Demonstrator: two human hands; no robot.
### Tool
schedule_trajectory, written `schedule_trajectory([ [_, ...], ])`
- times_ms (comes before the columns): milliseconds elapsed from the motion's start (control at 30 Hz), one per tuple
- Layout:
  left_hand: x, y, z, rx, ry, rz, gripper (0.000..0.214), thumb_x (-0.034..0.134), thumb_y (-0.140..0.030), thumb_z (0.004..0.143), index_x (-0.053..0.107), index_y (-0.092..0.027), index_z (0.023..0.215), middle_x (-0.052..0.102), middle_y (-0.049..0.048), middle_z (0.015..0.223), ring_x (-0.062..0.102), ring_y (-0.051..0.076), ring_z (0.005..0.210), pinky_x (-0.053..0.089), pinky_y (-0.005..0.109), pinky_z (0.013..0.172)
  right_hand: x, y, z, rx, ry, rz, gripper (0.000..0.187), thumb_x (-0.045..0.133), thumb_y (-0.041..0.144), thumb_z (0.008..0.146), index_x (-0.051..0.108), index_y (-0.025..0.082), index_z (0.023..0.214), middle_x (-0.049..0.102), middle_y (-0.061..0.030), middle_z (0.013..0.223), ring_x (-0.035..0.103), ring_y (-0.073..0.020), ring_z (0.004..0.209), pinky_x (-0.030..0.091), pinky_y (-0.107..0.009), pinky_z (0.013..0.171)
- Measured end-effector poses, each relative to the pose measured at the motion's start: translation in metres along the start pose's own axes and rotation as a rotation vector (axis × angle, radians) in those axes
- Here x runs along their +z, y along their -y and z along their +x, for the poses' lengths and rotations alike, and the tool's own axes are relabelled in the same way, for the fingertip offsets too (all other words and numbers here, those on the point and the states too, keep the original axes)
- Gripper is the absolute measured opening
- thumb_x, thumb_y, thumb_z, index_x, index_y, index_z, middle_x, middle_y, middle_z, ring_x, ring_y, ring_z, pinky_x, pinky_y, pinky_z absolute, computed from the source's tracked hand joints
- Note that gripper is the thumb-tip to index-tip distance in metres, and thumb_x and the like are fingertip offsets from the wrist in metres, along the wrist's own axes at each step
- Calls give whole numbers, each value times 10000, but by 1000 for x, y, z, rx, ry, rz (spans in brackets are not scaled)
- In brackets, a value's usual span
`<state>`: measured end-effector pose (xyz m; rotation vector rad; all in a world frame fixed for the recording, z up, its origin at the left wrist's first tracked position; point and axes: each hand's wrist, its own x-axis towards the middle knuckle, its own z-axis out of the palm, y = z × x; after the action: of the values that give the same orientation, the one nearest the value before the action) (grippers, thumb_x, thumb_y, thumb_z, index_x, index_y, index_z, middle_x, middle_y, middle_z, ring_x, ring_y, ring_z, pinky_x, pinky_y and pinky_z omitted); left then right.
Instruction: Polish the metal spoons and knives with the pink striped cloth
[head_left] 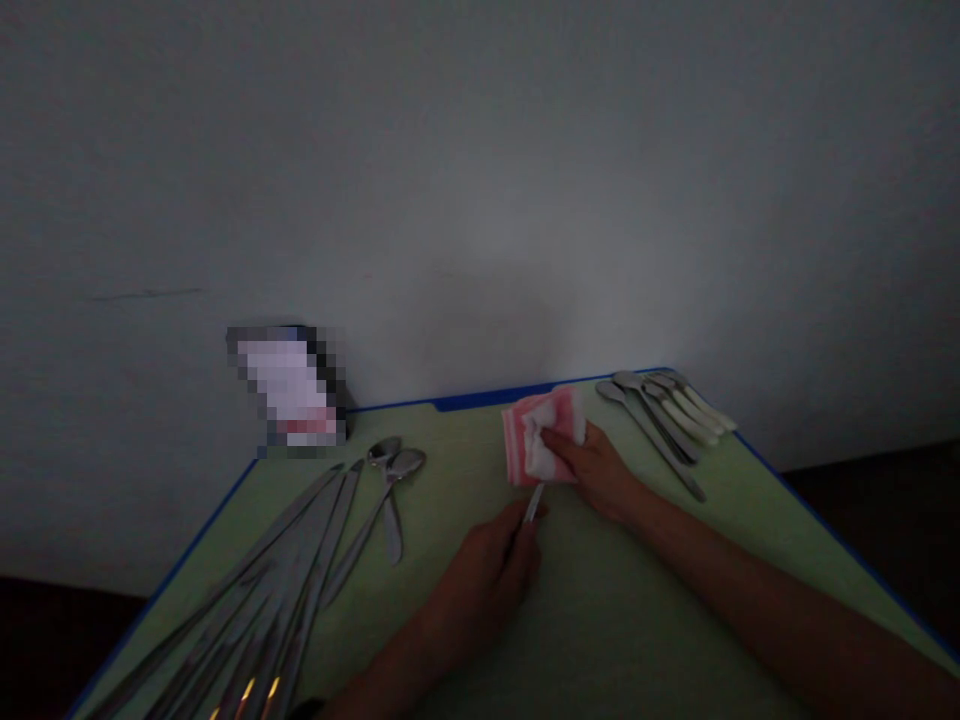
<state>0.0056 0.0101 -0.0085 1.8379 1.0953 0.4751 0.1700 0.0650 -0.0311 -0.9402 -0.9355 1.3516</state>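
Cutlery (330,545) | L hand (487,560): utensil (535,501) | R hand (598,470): cloth (534,452) | scrn (281,380) pixelated

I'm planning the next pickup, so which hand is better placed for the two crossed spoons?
Probably the left hand: it is nearer the spoons, though it already grips a utensil. The right hand holds the cloth farther off.

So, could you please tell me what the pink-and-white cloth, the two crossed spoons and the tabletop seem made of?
The cloth in the right hand: soft fabric, perhaps cotton, judging by its matte folds. The crossed spoons: smooth metal, probably stainless steel, from their grey sheen. The tabletop: flat, even-looking, perhaps laminate or plastic; dim light leaves this open.
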Motion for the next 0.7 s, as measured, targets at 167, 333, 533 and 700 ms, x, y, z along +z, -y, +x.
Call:
schedule_trajectory([
  [167,-1,-3,-2,35,15,-16,270,296,-311,920,535,-187,905,537,-28,639,489,110,563,361,197,568,-10,2,7,118,107,109,236,695,244,588,631,160,799,653,-13,719,584,-142,654,445,-280,662],
  [333,0,-3,-3,32,-19,-23,291,296,-308,921,543,-167,979,478,-35,594,447,110,527,340,202,528,-7,0,4,-23,32,-107,240,623,392,690,594,154,700,584,16,626,486,-104,544,377,-230,535],
  [533,3,2,-4,48,-71,57,292,329,-318,916,554,-163,1017,529,-8,661,468,120,566,348,215,551,17,-12,-22,45,-209,-81,386,488,548,744,550,172,687,536,8,583,448,-120,526,334,-241,489],
  [700,4,4,-3,39,-68,106,322,319,-327,921,547,-147,1059,561,0,654,494,123,543,361,214,535,18,-13,-20,25,-134,-81,354,515,523,737,572,174,742,575,1,640,492,-129,566,380,-247,540],
])
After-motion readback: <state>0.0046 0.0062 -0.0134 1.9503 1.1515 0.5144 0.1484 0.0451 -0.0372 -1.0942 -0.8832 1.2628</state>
